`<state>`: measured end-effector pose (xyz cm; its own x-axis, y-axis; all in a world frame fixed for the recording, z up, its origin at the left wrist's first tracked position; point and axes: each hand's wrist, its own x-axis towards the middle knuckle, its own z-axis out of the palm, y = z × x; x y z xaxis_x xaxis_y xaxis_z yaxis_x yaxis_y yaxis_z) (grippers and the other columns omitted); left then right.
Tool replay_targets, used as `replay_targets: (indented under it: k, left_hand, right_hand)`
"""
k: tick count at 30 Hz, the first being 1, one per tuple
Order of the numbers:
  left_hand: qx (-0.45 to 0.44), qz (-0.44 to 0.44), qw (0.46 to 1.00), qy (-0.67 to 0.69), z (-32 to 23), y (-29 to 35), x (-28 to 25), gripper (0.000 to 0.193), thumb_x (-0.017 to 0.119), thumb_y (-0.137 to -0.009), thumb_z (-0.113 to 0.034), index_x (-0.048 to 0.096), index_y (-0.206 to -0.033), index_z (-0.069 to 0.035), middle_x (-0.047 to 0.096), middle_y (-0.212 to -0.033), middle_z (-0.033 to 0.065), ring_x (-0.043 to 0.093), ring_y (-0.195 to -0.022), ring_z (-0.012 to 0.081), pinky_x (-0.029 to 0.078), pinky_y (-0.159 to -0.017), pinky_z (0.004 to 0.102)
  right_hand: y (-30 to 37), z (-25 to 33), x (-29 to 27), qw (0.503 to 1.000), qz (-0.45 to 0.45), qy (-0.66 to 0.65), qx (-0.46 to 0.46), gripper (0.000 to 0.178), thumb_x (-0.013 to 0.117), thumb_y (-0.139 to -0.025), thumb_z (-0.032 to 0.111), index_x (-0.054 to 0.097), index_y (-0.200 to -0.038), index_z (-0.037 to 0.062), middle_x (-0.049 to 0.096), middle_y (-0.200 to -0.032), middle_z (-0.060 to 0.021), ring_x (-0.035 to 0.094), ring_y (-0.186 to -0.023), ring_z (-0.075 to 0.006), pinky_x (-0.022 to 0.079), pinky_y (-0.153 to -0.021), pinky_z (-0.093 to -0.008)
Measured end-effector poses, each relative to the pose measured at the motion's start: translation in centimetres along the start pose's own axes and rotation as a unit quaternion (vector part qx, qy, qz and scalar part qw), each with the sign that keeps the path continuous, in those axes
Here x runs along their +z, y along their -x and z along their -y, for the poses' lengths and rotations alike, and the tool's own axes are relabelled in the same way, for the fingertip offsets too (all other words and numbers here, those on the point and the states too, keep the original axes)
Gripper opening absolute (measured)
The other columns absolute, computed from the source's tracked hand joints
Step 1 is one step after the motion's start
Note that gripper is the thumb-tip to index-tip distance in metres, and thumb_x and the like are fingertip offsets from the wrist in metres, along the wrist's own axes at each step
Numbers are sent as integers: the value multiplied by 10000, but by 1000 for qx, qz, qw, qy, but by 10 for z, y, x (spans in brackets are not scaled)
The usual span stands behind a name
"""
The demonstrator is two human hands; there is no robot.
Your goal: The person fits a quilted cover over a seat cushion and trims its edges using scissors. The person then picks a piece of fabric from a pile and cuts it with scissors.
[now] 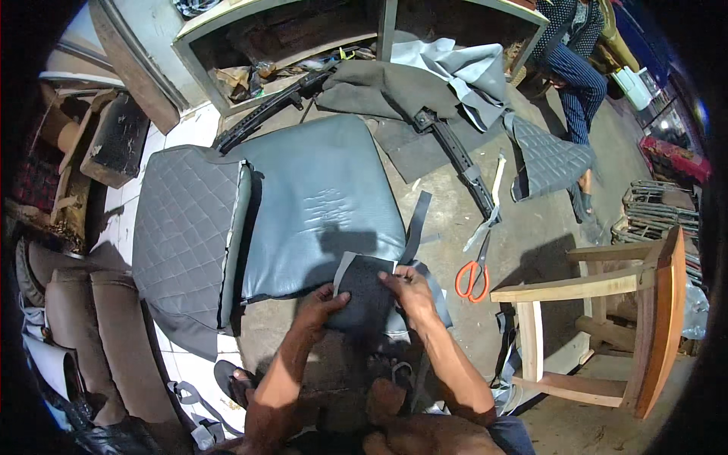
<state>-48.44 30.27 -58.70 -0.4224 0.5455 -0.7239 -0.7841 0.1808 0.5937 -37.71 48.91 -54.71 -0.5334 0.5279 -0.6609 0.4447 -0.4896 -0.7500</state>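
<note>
Between my hands is a piece of dark grey upholstery fabric [365,287] with a pale edge along its upper left. My left hand [324,305] pinches its left side between thumb and fingers. On the opposite side my right hand [409,292] grips the upper right corner, thumb on top. Just beyond them lies a blue-grey padded seat cushion [318,189], its surface creased near the middle. Against its left side rests a dark quilted cover [186,220]. Scissors with orange handles [472,280] lie on the floor to the right of my right hand.
Long black metal parts [265,110] [459,163] lie beyond the cushion, near crumpled grey sheeting [387,87] and another quilted piece [552,155]. A wooden chair frame [572,290] lies at right. Brown padded cushions [102,334] stand at left. A person [572,80] is at the far right.
</note>
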Motion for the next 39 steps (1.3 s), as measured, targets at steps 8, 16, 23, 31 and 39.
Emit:
replay_targets:
  k: [8,16,23,31,39]
  left_hand:
    - [175,-126,975,-59,-80,-18,-14,363,733,-909,-228,606,-1153,8,688,-1004,93,636,-870,157,489,-797,285]
    - [122,-91,975,160,62,-13,5,631,693,-934,-419,506,-1364,3,591,-1257,193,538,-1186,302,419,-998,445]
    - [122,-100,958,239,26,-7,7,598,617,-996,-348,422,-1433,10,507,-1401,200,500,-1272,346,398,-1062,508]
    - [116,-160,962,188,16,-4,-3,567,624,-999,-311,432,-1375,68,555,-1301,197,569,-1199,338,504,-970,484]
    - [97,-193,957,195,36,-20,-23,652,651,-981,-362,417,-1358,116,570,-1276,223,593,-1176,353,517,-949,488]
  right_hand:
    - [-42,-49,13,943,17,-332,-17,120,693,-927,59,580,-941,98,608,-810,-1,580,-698,-136,518,-686,-288]
    - [-15,-70,36,925,34,-375,-41,151,651,-959,92,604,-1096,51,674,-1034,-90,675,-912,-219,580,-801,-378]
    - [-5,-74,19,951,60,-300,47,98,594,-999,124,615,-1037,36,676,-1028,-100,687,-935,-270,591,-822,-428]
    - [-22,-88,10,976,42,-209,48,83,669,-949,74,626,-880,57,690,-882,-71,722,-779,-272,617,-725,-388]
    - [-22,-84,11,982,62,-175,34,78,685,-933,67,632,-883,41,701,-801,-77,723,-696,-209,602,-624,-331]
